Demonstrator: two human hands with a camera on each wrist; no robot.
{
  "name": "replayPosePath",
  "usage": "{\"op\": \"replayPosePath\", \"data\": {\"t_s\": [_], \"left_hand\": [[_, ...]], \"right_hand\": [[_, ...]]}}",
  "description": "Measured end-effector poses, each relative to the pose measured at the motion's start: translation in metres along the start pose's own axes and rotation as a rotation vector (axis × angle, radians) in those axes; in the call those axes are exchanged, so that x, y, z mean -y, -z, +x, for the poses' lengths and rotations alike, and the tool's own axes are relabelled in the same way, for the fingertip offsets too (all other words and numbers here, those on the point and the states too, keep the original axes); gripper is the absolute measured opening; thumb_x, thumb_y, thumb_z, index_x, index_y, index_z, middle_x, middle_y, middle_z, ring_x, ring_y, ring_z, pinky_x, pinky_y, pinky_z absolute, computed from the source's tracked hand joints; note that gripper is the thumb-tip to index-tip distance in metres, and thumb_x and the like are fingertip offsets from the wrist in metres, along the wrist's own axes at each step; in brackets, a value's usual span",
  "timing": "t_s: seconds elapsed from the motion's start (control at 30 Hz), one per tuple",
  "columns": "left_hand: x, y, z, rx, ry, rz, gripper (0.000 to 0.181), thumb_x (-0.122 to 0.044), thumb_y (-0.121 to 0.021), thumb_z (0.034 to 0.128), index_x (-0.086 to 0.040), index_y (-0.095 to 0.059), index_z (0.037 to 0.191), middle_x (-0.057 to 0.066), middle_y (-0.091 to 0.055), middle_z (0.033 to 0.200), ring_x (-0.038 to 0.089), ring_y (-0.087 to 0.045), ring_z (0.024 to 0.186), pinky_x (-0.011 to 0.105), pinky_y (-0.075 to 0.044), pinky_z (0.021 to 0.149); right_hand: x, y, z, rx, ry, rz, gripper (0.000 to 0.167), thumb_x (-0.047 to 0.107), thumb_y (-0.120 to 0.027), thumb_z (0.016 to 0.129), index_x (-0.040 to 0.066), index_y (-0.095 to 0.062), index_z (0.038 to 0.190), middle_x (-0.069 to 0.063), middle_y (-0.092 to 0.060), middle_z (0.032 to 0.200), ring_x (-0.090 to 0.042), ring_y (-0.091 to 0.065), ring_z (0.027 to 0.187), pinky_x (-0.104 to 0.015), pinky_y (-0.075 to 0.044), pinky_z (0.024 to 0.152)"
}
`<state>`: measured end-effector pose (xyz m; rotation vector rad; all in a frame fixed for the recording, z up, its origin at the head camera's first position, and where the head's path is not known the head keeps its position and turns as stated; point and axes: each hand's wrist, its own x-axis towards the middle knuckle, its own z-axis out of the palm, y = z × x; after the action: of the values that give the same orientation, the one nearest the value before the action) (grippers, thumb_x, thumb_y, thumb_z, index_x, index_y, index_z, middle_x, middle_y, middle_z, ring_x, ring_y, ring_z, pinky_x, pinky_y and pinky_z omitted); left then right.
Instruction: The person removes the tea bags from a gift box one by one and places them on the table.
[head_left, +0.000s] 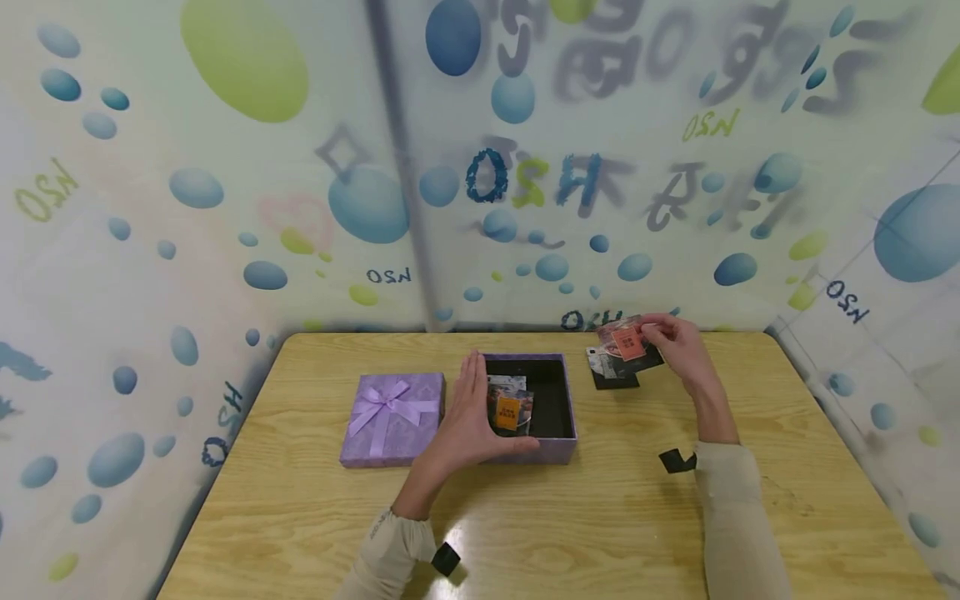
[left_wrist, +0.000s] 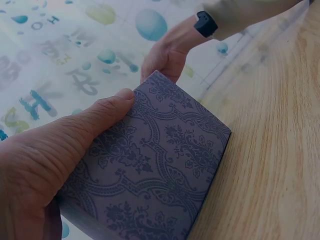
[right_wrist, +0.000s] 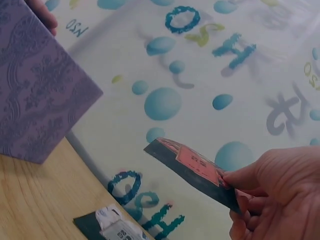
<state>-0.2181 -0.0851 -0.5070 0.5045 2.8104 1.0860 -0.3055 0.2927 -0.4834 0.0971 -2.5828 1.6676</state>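
My right hand (head_left: 678,346) pinches a flat dark printed packet with an orange-red label (head_left: 628,342) between thumb and fingers. Beneath it on the table lies a similar packet with a grey-white label (head_left: 602,364), partly covered from above. My left hand (head_left: 467,421) rests against an open purple patterned box (head_left: 558,451), fingers straight along its left side and thumb along the front rim. Inside the box's left part are a packet with an orange label (head_left: 508,412) and, behind it, a greyish one (head_left: 507,382). In the left wrist view the thumb (left_wrist: 117,102) touches the box's top edge.
A purple lid with a ribbon bow (head_left: 392,417) lies left of the box, close to the left hand. Behind the wooden table (head_left: 592,517) rises a wall with printed bubbles (head_left: 551,267). Black straps hang at both wrists.
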Motion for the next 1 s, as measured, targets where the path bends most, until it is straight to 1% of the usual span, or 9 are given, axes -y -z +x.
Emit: {"op": "replayPosePath", "data": {"t_s": [0.13, 0.27, 0.43, 0.53, 0.63, 0.77, 0.87, 1.0], "left_hand": [[0.0, 0.0, 0.001, -0.003, -0.005, -0.009, 0.152, -0.08, -0.082, 0.0673, -0.028, 0.026, 0.162, -0.009, 0.029, 0.169, 0.015, 0.021, 0.158, 0.056, -0.005, 0.127], [-0.001, 0.001, 0.001, -0.004, -0.004, -0.016, 0.152, -0.08, -0.082, 0.067, -0.029, 0.025, 0.162, -0.009, 0.028, 0.169, 0.017, 0.02, 0.158, 0.056, -0.006, 0.127], [0.0, 0.0, -0.001, 0.0, 0.008, -0.005, 0.153, -0.08, -0.082, 0.067, -0.03, 0.027, 0.161, -0.009, 0.029, 0.169, 0.018, 0.019, 0.159, 0.056, -0.007, 0.127], [0.0, 0.0, 0.0, 0.001, 0.006, 0.001, 0.153, -0.08, -0.082, 0.067, -0.029, 0.027, 0.161, -0.009, 0.029, 0.169, 0.019, 0.019, 0.159, 0.056, -0.006, 0.127], [0.001, -0.001, 0.001, 0.002, 0.002, 0.006, 0.153, -0.08, -0.082, 0.067, -0.029, 0.027, 0.161, -0.009, 0.029, 0.169, 0.02, 0.018, 0.159, 0.056, -0.006, 0.127], [0.002, -0.002, 0.001, 0.003, 0.007, 0.009, 0.153, -0.081, -0.081, 0.0666, -0.029, 0.027, 0.161, -0.01, 0.029, 0.169, 0.02, 0.018, 0.159, 0.056, -0.006, 0.127], [0.002, -0.001, 0.001, 0.002, 0.01, 0.011, 0.153, -0.082, -0.081, 0.0663, -0.028, 0.026, 0.161, -0.009, 0.028, 0.169, 0.02, 0.017, 0.16, 0.055, -0.005, 0.127], [0.001, -0.001, 0.001, -0.002, 0.006, 0.017, 0.153, -0.083, -0.081, 0.0658, -0.027, 0.026, 0.162, -0.008, 0.027, 0.17, 0.021, 0.016, 0.16, 0.055, -0.005, 0.127]], "right_hand": [[-0.009, 0.006, 0.001, -0.059, -0.028, -0.043, 0.043, 0.022, -0.052, 0.112, -0.008, -0.057, 0.142, -0.026, -0.064, 0.125, 0.008, -0.057, 0.094, -0.01, -0.045, 0.083], [-0.02, 0.01, 0.002, -0.111, -0.072, -0.069, 0.044, 0.022, -0.051, 0.112, -0.008, -0.056, 0.144, -0.028, -0.061, 0.129, 0.004, -0.053, 0.096, -0.009, -0.044, 0.081], [-0.034, 0.012, 0.002, -0.135, -0.142, -0.073, 0.046, 0.022, -0.05, 0.112, -0.009, -0.055, 0.146, -0.027, -0.058, 0.134, -0.007, -0.051, 0.099, -0.012, -0.043, 0.076], [-0.041, 0.012, 0.002, -0.15, -0.176, -0.075, 0.045, 0.021, -0.05, 0.112, -0.011, -0.055, 0.144, -0.029, -0.056, 0.136, -0.015, -0.049, 0.099, -0.013, -0.043, 0.073], [-0.047, 0.014, 0.002, -0.171, -0.199, -0.099, 0.045, 0.019, -0.05, 0.112, -0.013, -0.055, 0.142, -0.03, -0.056, 0.137, -0.017, -0.049, 0.099, -0.013, -0.043, 0.072], [-0.055, 0.015, 0.002, -0.195, -0.237, -0.121, 0.043, 0.017, -0.05, 0.111, -0.012, -0.057, 0.141, -0.028, -0.06, 0.131, -0.014, -0.052, 0.094, -0.015, -0.043, 0.069], [-0.06, 0.016, 0.003, -0.212, -0.261, -0.143, 0.041, 0.017, -0.052, 0.111, -0.011, -0.059, 0.141, -0.027, -0.064, 0.123, -0.01, -0.055, 0.089, -0.017, -0.044, 0.067], [-0.067, 0.018, 0.004, -0.218, -0.281, -0.196, 0.04, 0.016, -0.053, 0.11, -0.012, -0.061, 0.138, -0.027, -0.067, 0.117, -0.011, -0.058, 0.088, -0.016, -0.043, 0.067]]}}
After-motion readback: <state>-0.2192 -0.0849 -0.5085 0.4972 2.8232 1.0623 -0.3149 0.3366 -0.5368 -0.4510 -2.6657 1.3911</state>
